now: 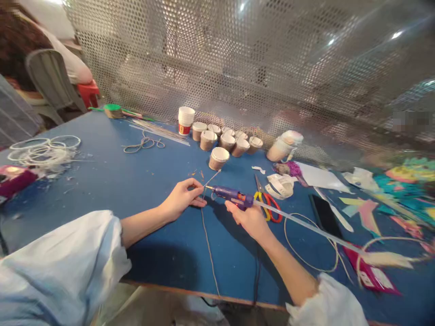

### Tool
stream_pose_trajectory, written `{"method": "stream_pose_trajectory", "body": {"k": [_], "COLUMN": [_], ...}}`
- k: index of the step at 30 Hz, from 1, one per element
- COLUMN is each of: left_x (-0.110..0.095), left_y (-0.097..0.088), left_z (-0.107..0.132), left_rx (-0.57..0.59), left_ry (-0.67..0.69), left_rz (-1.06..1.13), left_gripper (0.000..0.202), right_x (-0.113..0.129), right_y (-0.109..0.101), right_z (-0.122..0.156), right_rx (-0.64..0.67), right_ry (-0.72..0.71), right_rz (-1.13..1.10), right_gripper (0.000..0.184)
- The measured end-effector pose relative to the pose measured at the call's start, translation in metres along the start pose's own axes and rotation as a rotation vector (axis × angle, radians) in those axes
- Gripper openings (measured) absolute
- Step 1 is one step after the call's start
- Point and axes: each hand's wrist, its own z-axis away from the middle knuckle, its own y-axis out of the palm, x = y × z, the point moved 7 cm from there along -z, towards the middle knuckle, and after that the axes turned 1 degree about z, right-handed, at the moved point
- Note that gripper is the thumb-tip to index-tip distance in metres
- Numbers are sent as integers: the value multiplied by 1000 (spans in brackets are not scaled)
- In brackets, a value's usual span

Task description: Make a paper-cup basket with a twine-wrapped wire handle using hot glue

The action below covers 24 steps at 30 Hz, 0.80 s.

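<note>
My right hand (249,218) is closed round a purple glue gun (231,195), its nozzle pointing left. A long clear glue stick (306,225) runs out of the gun's back to the right. My left hand (185,197) pinches a thin stick (212,178) right at the gun's tip. From under that hand a length of twine (209,249) runs down toward the near table edge. Both hands hover just above the blue table (136,181).
Scissors with red and yellow handles (267,203) lie beside the gun. Several paper-wrapped cups (219,158) and a stack of white cups (186,120) stand behind. A phone (325,216), wire hoops (312,244), coloured paper scraps (404,190) lie right. White rings (44,148) lie left; another person sits far left.
</note>
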Motion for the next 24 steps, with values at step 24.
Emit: {"method": "stream_pose_trajectory", "body": {"k": [24], "left_x": [0], "left_y": [-2], "left_z": [-2], "left_rx": [-4], "left_ry": [21], "left_rz": [-10], "left_gripper": [12], "right_x": [24], "right_y": [-9], "right_z": [10], "right_rx": [52], "right_ry": [-117], "right_rz": [164], "right_gripper": [31]}}
